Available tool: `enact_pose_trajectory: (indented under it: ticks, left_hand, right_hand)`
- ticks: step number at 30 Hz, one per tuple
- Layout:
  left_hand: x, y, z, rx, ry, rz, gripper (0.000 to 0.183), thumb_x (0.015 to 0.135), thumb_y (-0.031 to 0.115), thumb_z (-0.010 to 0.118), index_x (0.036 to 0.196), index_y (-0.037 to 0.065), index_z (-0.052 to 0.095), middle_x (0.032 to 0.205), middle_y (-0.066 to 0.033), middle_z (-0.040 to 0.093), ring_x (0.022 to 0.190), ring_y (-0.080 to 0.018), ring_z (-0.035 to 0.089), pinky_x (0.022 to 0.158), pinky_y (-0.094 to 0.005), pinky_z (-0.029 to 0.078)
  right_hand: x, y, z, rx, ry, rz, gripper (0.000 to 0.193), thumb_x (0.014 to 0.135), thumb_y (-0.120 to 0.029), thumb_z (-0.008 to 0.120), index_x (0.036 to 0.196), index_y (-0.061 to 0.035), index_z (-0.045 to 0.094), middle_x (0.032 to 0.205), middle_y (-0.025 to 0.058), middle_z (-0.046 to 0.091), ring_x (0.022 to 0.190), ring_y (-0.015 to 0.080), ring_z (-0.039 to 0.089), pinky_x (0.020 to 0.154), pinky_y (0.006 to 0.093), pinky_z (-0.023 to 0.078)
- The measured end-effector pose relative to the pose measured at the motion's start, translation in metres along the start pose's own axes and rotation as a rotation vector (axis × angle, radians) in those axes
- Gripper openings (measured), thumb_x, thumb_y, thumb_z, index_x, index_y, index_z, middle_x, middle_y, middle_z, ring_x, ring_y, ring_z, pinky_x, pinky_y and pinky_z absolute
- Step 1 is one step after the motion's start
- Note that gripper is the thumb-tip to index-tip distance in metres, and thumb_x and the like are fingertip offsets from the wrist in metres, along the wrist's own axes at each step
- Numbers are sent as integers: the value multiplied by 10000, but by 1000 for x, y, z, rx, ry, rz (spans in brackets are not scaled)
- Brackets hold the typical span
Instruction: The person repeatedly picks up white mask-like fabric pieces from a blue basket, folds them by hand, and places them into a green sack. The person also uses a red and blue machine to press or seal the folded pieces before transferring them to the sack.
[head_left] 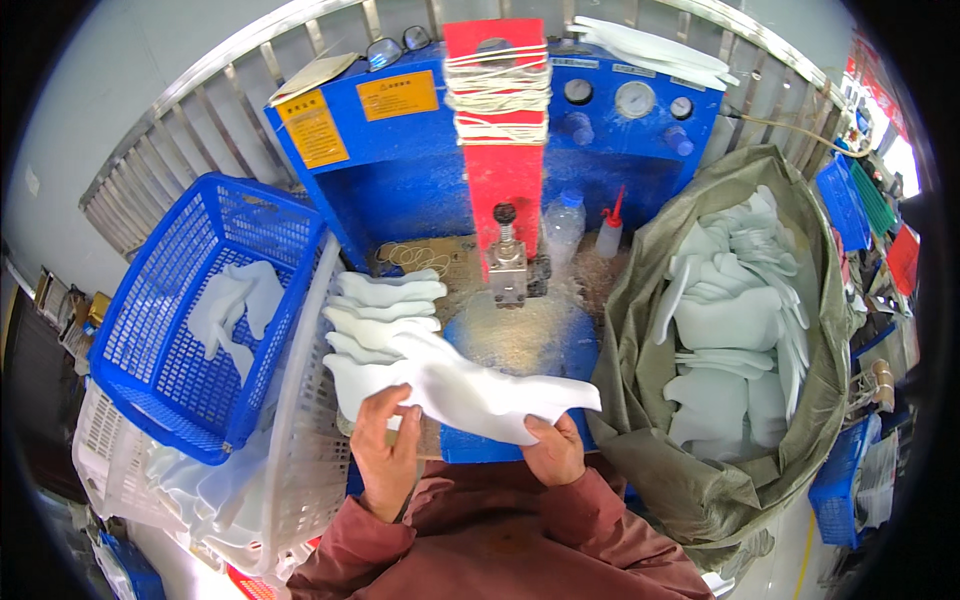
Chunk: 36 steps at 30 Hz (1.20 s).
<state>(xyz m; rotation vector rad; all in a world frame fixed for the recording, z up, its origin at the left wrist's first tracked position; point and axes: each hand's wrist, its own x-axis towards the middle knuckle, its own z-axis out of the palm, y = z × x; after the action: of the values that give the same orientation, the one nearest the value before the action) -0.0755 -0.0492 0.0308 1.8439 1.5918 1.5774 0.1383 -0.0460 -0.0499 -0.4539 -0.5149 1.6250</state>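
Two orange labels (398, 96) with dark print sit on the blue machine's (395, 165) upper left; pale label strips (634, 70) top its round gauges (635, 99). The lettering is too small to read.

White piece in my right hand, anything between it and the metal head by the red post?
Nothing visible: between the white piece in your right hand and the metal head, only dusty blue worktop shows. The stacked white pieces lie to the left.
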Motion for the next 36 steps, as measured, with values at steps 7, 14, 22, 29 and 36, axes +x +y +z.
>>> enact_pose_trajectory:
  ticks: [7,14,22,29,36]
  left_hand:
    - [5,-25,-10,-463,53,-379,372,972,-13,638,1336,3,564,1295,-136,614,1108,-190,636,897,-316,541]
    - [-11,-7,9,-398,-116,-228,361,974,17,667,1322,4,574,1190,-129,643,1069,-186,653,880,-294,542]
    - [-6,3,20,-829,-169,-630,592,984,149,702,1486,46,405,1354,-136,552,1170,-212,621,896,-343,583]
    - [-5,3,24,-1016,-170,-793,664,964,153,717,1520,55,367,1393,-118,536,1183,-217,622,899,-349,594]
    - [-1,1,26,-958,-192,-822,694,942,118,732,1521,40,358,1363,-106,557,1158,-205,634,889,-336,587]
  right_hand:
    - [3,4,-7,-51,-40,-27,373,974,-8,599,1347,3,593,1329,106,634,1233,248,597,1078,413,451]
    - [-3,11,-6,-238,27,-82,342,985,-16,616,1325,14,612,1273,84,667,1180,207,617,1049,369,473]
    - [1,-7,21,-745,-266,-296,353,927,14,604,1276,27,653,1373,200,611,1294,322,573,1095,391,426]
    - [-1,-12,28,-958,-324,-303,326,955,-20,621,1277,8,662,1371,223,612,1272,319,596,1040,386,481]
    - [-2,-14,31,-916,-294,-248,373,926,10,602,1295,7,651,1378,194,617,1295,325,582,1095,388,436]
